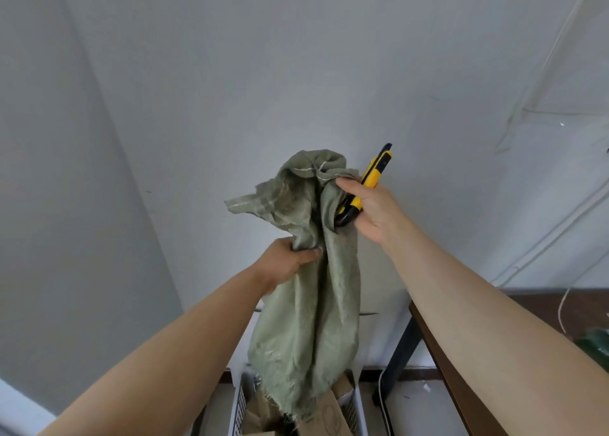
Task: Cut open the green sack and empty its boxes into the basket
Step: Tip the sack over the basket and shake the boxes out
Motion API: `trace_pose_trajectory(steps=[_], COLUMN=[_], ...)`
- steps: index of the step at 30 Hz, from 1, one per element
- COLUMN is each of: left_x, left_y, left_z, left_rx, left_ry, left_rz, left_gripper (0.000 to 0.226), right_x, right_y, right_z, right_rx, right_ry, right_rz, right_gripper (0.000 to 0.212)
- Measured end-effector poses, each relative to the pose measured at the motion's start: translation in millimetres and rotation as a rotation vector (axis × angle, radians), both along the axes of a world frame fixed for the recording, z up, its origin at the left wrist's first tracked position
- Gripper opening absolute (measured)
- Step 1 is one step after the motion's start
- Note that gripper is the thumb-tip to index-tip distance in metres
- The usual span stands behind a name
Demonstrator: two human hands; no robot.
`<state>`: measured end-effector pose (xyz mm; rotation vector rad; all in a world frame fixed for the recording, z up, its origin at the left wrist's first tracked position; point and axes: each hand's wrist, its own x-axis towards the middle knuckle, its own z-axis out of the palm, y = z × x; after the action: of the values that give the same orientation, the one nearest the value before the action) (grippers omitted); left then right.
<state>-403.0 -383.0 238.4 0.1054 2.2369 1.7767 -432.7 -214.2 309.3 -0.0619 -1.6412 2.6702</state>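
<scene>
The green woven sack (306, 320) hangs upside down and limp in front of the wall, its frayed open end low over the basket (239, 406). My left hand (283, 264) grips a bunch of the sack near its middle. My right hand (369, 208) is higher, pinching the sack's upper end while also holding a yellow and black utility knife (372, 175) that points up. Brown cardboard boxes (333, 412) lie in the white slatted basket under the sack's mouth.
A dark brown table (468, 386) with a black leg stands at the right, with a white cable and something green on it. A grey wall fills the background, with thin cables running along its right side.
</scene>
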Motion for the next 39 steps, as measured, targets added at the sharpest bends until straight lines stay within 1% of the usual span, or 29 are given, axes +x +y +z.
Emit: trace_pose_trajectory(steps=[2,4,6,9,11,12,13,14,15,16,18,19,20,21,22,23,25,26,27,29,31,33,35,39], left_x=[-1.9,-1.6,-5.8,-9.4,-11.5,-14.1,-16.2,-17.9,-19.2,-18.6,-9.8,-5.9,-3.6,-2.2,-3.4,-4.9,-12.1,-16.9,-21.0,-33.9,-49.6,-57.5,-59.8,-61.8], left_y=[-4.0,-8.5,-11.9,-12.3,-11.2,-12.2,-13.9,-16.3,-19.8,-23.4,-27.2,-28.8,-29.9,-29.8,-30.7,-31.6,-33.9,-35.5,-36.3,-38.3,-38.6,-36.9,-35.4,-36.4], left_z=[-1.4,-0.8,-3.9,-12.3,-18.4,-21.9,-25.5,-29.0,-32.9,-37.0,-45.2,-52.3,-59.9,-66.4,-70.9,-71.8,-61.7,-49.9,-33.9,3.0,41.9,75.9,101.7,143.6], left_rx=[0.131,0.312,0.431,0.466,0.487,0.513,0.542,0.569,0.569,0.499,0.248,0.137,0.054,-0.02,-0.088,-0.149,-0.229,-0.239,-0.241,-0.22,-0.115,-0.019,0.038,0.146], left_ry=[-0.102,-0.213,-0.277,-0.336,-0.364,-0.358,-0.341,-0.321,-0.29,-0.249,-0.185,-0.182,-0.203,-0.221,-0.217,-0.194,-0.124,-0.075,-0.025,0.073,0.128,0.189,0.258,0.349], left_rz=[0.06,0.12,0.213,0.305,0.327,0.334,0.32,0.283,0.204,0.091,-0.133,-0.21,-0.257,-0.252,-0.202,-0.141,-0.075,-0.052,-0.033,0.023,0.098,0.148,0.165,0.228], left_gripper=[0.025,0.013,0.015,0.017,0.017,0.017,0.017,0.023,0.034,0.044,0.051,0.056,0.063,0.066,0.064,0.056,0.035,0.027,0.022,0.019,0.02,0.022,0.02,0.011], right_x=[2.9,6.2,9.5,22.8,31.1,34.0,36.5,37.4,36.6,35.3,30.2,27.0,24.4,21.9,18.6,15.0,7.7,2.1,-4.4,-19.3,-31.8,-37.5,-37.7,-34.4], right_y=[14.7,30.5,41.9,46.2,43.7,39.6,34.0,28.8,24.3,20.8,18.1,18.8,19.5,19.6,20.4,21.2,24.0,26.8,29.5,35.0,36.8,33.7,28.2,21.9], right_z=[-9.4,-25.5,-46.7,-83.8,-109.7,-121.1,-129.2,-136.0,-140.8,-143.3,-142.2,-140.5,-137.8,-135.1,-133.9,-132.2,-122.2,-113.6,-101.3,-65.6,-23.2,18.5,50.8,89.6], right_rx=[0.146,0.247,0.338,0.561,0.614,0.61,0.602,0.596,0.581,0.544,0.436,0.384,0.337,0.294,0.26,0.24,0.244,0.256,0.265,0.262,0.232,0.188,0.154,0.107], right_ry=[-0.025,-0.078,-0.124,-0.236,-0.3,-0.321,-0.335,-0.351,-0.37,-0.387,-0.41,-0.424,-0.438,-0.448,-0.454,-0.451,-0.437,-0.42,-0.392,-0.314,-0.219,-0.136,-0.07,0.017], right_rz=[0.046,0.07,0.109,0.169,0.236,0.262,0.25,0.202,0.142,0.093,0.038,0.031,0.034,0.044,0.047,0.043,0.022,0.002,-0.026,-0.072,-0.09,-0.118,-0.144,-0.119], right_gripper=[0.024,0.027,0.031,0.044,0.06,0.063,0.059,0.054,0.052,0.052,0.05,0.048,0.047,0.047,0.047,0.044,0.027,0.015,0.008,0.02,0.022,0.022,0.02,0.008])
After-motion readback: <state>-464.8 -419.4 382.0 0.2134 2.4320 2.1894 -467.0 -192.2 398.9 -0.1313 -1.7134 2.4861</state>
